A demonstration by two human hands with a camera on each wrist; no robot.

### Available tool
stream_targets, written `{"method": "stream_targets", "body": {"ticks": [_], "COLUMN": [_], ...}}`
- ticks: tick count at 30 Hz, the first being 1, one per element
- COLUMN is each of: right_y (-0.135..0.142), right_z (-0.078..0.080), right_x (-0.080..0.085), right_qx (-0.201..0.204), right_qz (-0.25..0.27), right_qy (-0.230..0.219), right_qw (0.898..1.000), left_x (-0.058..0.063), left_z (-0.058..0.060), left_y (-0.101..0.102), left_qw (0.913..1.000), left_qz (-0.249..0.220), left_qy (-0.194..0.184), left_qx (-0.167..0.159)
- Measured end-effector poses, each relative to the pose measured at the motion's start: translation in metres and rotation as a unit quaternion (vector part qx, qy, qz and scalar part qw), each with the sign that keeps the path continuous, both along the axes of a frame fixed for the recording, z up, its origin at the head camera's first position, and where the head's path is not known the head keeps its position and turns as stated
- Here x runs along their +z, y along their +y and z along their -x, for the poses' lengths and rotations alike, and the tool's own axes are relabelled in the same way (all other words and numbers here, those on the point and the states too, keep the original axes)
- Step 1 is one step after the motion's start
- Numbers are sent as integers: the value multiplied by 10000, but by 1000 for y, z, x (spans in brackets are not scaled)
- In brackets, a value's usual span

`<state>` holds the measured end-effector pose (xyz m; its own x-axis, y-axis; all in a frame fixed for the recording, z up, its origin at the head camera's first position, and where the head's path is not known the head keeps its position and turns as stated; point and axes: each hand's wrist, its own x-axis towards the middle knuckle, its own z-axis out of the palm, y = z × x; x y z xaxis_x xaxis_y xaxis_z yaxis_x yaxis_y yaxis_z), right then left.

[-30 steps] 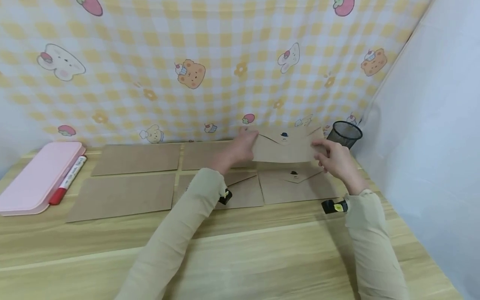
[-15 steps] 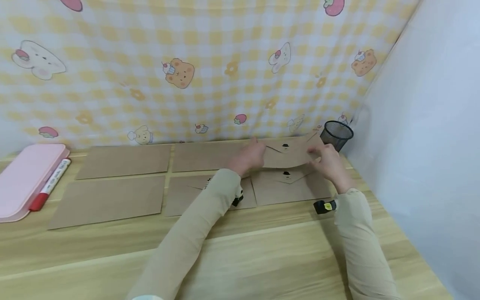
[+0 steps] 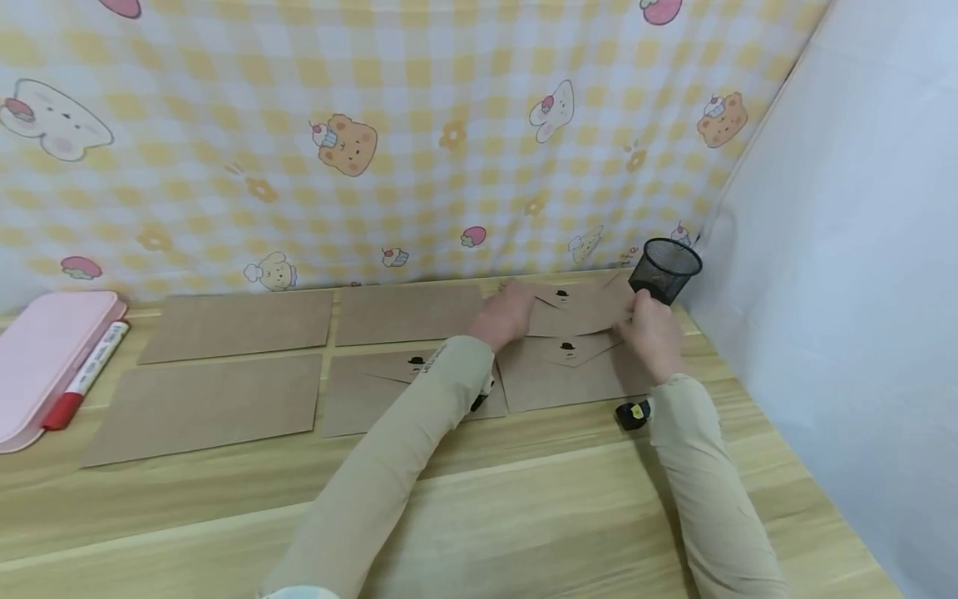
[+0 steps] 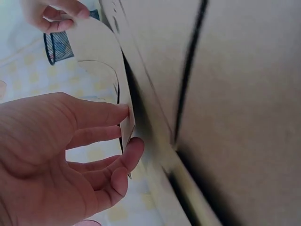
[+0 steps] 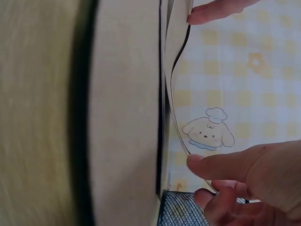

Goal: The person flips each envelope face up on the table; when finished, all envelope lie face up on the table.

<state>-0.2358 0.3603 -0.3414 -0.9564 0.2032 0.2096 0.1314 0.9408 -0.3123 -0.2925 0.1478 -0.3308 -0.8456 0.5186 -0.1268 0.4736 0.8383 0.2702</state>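
Note:
Between my hands is a brown kraft envelope (image 3: 580, 314) with a small black hat-and-moustache print by its flap. My left hand (image 3: 507, 316) pinches its left end, thumb and fingers on either side in the left wrist view. At the opposite end, my right hand (image 3: 654, 334) pinches the right edge, beside the mesh cup. The envelope bows slightly in the right wrist view, close over the tabletop at the back right. Its near edge adjoins another printed envelope (image 3: 554, 383) lying in front. My left sleeve partly covers a further printed envelope (image 3: 359, 408).
Plain-side-up envelopes lie in two rows to the left, including a back one (image 3: 407, 314) and a front one (image 3: 209, 408). A black mesh pen cup (image 3: 666, 268) stands at the back right. A pink case (image 3: 52, 358) and a red-capped marker (image 3: 88, 374) lie far left.
Both hands have lowered the envelope from a raised tilt to close over the table in the back row. The head view has shifted right, so the scene slides left.

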Motion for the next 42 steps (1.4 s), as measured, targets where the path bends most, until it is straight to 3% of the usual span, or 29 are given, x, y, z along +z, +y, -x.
{"method": "stream_targets", "body": {"ticks": [9,16,21,24,27,32,39,42], "right_y": [-5,-2,-2,-2,-1,-1,-18,-37], "right_z": [9,8,6,4,3,1,2,4], "right_x": [-4,-6,-6,-2,4,13,12,11], "right_qx": [505,839,794,774,691,670,1313,1818], "right_qz": [193,88,86,143,348,496,662,704], "right_qy": [141,279,-214,-470,-397,-132,-506,-373], "right_qw": [9984,9960,9966,9958,9962,9964,9878,9801], "left_x": [-2,2,2,5,12,24,20,18], "left_z": [3,-1,-3,-3,-1,-3,-16,-16], "left_y": [-7,-6,-8,-15,-33,-85,-166,-192], "left_qw": [9999,9996,9986,9984,9986,9936,9960,9957], "left_qz": [-42,121,191,176,-211,-1106,-357,-391], "left_qy": [-76,204,399,489,473,-187,-786,-811], "left_qx": [133,145,304,241,122,110,244,212]}}
